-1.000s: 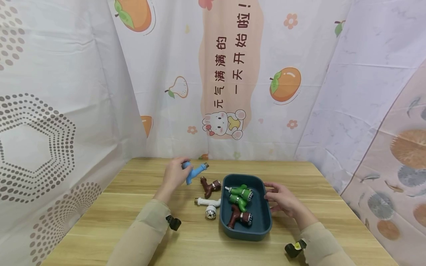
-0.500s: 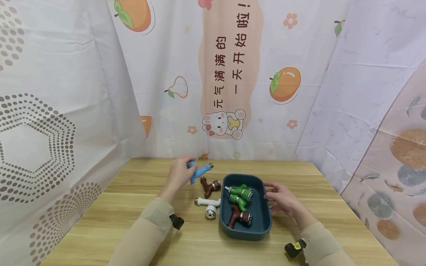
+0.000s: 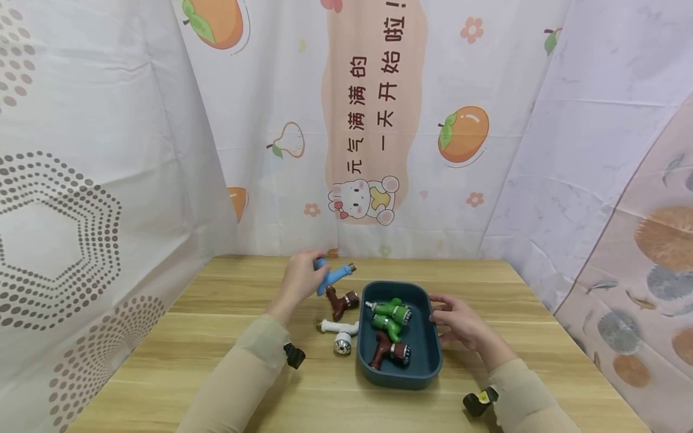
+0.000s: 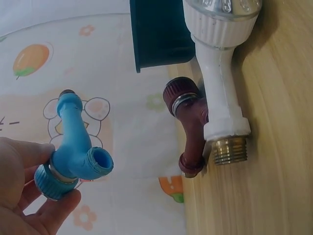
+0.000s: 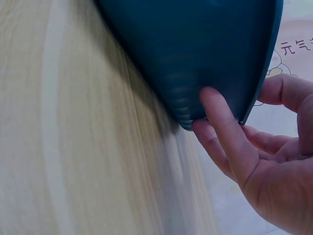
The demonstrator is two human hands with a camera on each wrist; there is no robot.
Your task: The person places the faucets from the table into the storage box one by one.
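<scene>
My left hand (image 3: pixel 303 276) pinches a light blue plastic faucet (image 4: pixel 73 137) by its ribbed knob, thumb on one side and fingers on the other. The faucet hangs above the table, its threaded end pointing right toward the bin. Just below it lies a dark brown faucet (image 3: pixel 341 302), and nearer the front a white faucet (image 3: pixel 338 328) with a chrome-tipped knob. At the right side of a dark teal bin (image 3: pixel 397 380), my right hand (image 3: pixel 460 325) grips the wall, with fingers on the outside and one digit at the rim. Inside are green faucets (image 3: pixel 391 313) and a brown faucet (image 3: pixel 388 350).
The wooden table (image 3: pixel 178 367) extends to both sides of the bin. A patterned curtain (image 3: pixel 281 198) hangs directly behind the table's far edge, with more cloth at left and right. Black wrist cameras (image 3: pixel 295 356) sit on both sleeves.
My left hand has moved right and slightly away from me with the blue faucet, closer to the bin. My right hand and the bin keep their place.
</scene>
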